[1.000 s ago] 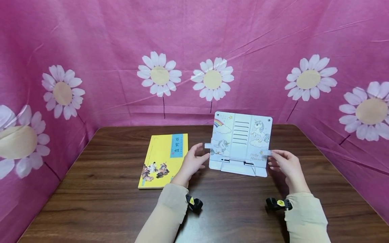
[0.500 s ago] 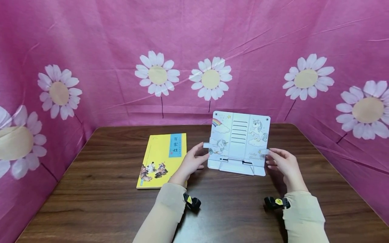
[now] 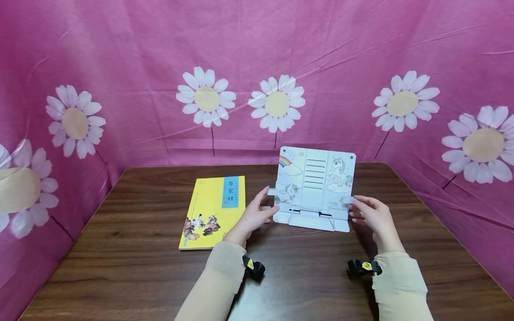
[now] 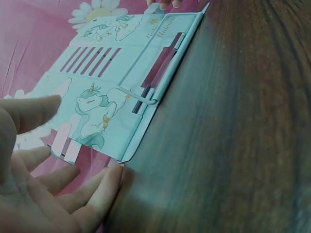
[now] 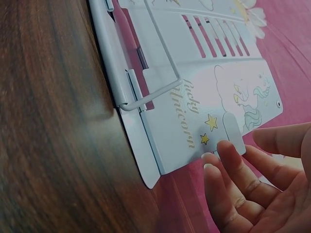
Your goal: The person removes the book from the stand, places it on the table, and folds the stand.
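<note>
A white unicorn-print book stand stands upright on the table, with a wire rest along its lower front. My left hand is at its left side, fingers spread. In the left wrist view, the index fingertip is at or against the left tab, which sticks out past the edge; the thumb stays apart. My right hand is at the right side. In the right wrist view, its fingertips touch the right tab, and the thumb appears not to press it.
A yellow book with a blue label lies flat left of the stand, partly behind my left hand. A brown wooden table bears everything. Behind it hangs a pink daisy-print cloth. Black straps with cameras sit on the wrists.
The whole head view has shifted slightly left. My left fingers have shifted a little around the left tab; the stand, book and right hand hold about the same places.
</note>
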Demonstrator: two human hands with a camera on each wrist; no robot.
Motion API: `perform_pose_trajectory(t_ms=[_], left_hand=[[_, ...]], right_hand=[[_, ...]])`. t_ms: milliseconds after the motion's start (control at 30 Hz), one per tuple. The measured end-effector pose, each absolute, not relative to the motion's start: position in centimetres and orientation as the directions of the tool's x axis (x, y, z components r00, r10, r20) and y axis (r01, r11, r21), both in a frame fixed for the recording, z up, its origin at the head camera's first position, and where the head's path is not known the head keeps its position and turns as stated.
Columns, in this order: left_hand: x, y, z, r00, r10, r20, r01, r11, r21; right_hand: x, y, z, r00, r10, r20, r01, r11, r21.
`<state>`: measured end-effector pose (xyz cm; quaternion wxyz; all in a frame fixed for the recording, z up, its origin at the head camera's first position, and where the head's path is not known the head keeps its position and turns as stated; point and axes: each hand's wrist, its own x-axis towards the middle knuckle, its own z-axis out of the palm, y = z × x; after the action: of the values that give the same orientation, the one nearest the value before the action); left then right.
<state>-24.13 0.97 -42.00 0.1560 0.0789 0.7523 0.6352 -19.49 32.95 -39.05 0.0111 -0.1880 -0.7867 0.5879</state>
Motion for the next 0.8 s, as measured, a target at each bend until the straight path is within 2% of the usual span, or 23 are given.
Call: perform_pose_trajectory(t_ms=[267,800], left_hand=[[-24.49,0.69,-42.56,-0.924,0.358,-0.139,-0.120,0.075,0.990],[-24.15,0.89,-42.05,-0.947,0.291,-0.135,-0.111,0.095,0.989]], right_hand=[[-19.46,32.75,-39.00,-0.928,0.317,-0.196,0.275,0.228,-0.934],[-19.47,32.68,-38.92,-0.932,0.299,-0.204,0.277,0.226,-0.934]])
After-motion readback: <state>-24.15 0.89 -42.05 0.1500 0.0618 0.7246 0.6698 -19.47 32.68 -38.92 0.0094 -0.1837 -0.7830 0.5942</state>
